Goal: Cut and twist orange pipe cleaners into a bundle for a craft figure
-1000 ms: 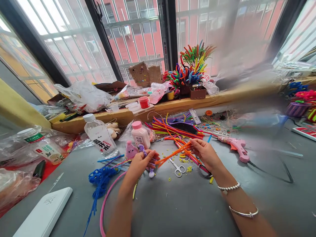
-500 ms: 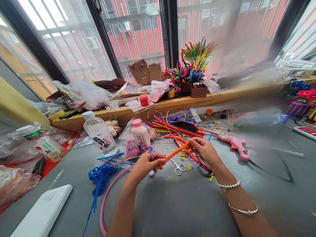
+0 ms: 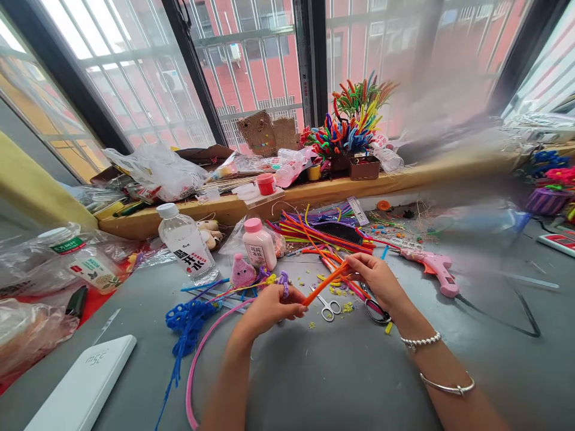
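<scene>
Between my hands stretches a bundle of orange pipe cleaners (image 3: 327, 283), slanting up to the right above the table. The thumb and fingers of my left hand (image 3: 274, 308) pinch its lower end. My right hand (image 3: 375, 278) grips the upper end with its fingertips; how many stems are in the bundle I cannot tell. Beneath it lie small silver scissors (image 3: 330, 308) amid yellow fuzz clippings. A black-handled tool (image 3: 376, 312) rests under my right hand. Behind my left hand are a pink crocheted figure (image 3: 243, 272) and a purple fuzzy piece (image 3: 284, 281).
Loose pipe cleaners (image 3: 314, 230) spread toward the sill. A pink glue gun (image 3: 438, 269) with its cord lies right. At left stand a water bottle (image 3: 186, 245) and a pink-capped bottle (image 3: 259, 245), near blue yarn (image 3: 188, 320), a pink strip (image 3: 197, 365) and a white power bank (image 3: 85, 386).
My left fingers have shifted slightly right and down at the bundle's lower end, which no longer sticks out past them. My right hand keeps its grip. The view has shifted a little.
</scene>
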`<action>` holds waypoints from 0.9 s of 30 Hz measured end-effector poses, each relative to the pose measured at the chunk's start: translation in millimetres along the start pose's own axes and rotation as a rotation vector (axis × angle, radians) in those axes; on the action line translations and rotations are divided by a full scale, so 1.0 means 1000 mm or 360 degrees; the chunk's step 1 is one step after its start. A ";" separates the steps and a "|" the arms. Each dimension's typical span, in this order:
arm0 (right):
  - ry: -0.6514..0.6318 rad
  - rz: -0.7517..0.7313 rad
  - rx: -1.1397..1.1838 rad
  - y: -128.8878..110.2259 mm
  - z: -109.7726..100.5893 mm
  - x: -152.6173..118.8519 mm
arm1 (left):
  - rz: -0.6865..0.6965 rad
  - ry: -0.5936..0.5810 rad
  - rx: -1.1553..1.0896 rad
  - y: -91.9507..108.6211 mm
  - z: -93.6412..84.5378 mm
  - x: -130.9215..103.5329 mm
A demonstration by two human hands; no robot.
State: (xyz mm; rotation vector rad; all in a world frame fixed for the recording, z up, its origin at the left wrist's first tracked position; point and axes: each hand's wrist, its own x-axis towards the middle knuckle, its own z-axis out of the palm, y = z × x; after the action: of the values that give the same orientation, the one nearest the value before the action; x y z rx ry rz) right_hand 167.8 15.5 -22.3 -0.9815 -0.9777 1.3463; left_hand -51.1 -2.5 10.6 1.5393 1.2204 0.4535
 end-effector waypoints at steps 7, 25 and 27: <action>-0.0034 0.0247 0.0344 -0.003 -0.001 -0.001 | -0.0054 0.0040 -0.0082 -0.001 -0.003 0.001; 0.0114 0.0090 0.0457 -0.007 -0.002 -0.002 | 0.0548 0.0780 0.0752 -0.005 -0.012 0.005; 0.0113 0.0040 -0.0005 -0.005 0.000 -0.002 | 0.0578 0.0968 0.0863 -0.005 -0.016 0.003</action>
State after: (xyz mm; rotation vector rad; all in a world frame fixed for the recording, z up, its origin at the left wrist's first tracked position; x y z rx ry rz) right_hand 169.7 13.2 -17.5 -1.0402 -0.9173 1.3220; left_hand -65.3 7.4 11.2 2.2001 1.6152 0.9341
